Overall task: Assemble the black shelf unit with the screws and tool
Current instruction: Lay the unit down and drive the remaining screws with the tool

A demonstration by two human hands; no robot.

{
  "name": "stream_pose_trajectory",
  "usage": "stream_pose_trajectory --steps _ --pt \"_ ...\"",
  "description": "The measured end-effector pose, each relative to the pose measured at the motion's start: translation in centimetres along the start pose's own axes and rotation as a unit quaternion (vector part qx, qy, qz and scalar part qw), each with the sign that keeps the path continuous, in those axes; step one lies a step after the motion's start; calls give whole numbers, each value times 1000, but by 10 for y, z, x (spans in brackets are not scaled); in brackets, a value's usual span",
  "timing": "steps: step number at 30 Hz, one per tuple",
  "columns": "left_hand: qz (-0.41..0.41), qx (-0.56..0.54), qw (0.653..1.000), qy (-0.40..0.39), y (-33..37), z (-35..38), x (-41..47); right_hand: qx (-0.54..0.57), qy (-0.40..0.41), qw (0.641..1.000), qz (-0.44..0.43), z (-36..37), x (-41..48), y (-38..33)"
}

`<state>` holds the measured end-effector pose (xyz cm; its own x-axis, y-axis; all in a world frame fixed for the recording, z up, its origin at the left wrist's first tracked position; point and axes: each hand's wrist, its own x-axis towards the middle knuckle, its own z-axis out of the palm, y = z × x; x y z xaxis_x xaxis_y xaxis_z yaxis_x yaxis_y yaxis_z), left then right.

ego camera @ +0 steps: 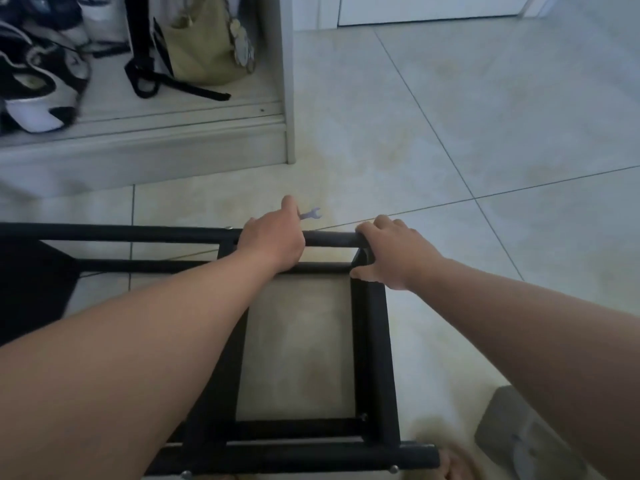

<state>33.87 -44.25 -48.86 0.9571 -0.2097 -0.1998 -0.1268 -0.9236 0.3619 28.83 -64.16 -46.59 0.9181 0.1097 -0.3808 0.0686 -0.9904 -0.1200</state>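
Two screws (393,469) show as small silver heads on the nearest bar of the black shelf frame (377,358), and one more sits at the near right inner corner. The frame stands on the tiled floor (485,116) directly under the person, with its long bars running away to the left. A grey object (512,427), too blurred to name, lies on the floor just beside the frame's near right corner.

At the frame's far right corner the right hand (394,254) grips the metal: the fingers are curled over the far bar and the thumb presses on the inner side of the corner post. Just to the left on the same far bar lies the left hand (273,237). Its fingers are closed around the handle of a small silver wrench (311,214), whose open head points out beyond the bar, above the floor.

Farther away, at the floor's far left edge, stands a pale cabinet (207,147). On its bottom shelf are black and white shoes (34,81), an olive bag (204,43) and a black strap (180,84).
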Motion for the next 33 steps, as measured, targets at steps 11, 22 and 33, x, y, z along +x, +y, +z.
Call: stream_pose_trajectory --steps 11,22,33 --pt "59 1 998 10 35 -75 -98 -48 137 989 10 -53 -132 -31" --pt "22 30 997 -70 69 -104 -255 -75 109 991 7 -35 -288 -83" --pt "-39 -16 995 -90 57 -54 -373 -5 20 1000 -11 24 -385 -113"
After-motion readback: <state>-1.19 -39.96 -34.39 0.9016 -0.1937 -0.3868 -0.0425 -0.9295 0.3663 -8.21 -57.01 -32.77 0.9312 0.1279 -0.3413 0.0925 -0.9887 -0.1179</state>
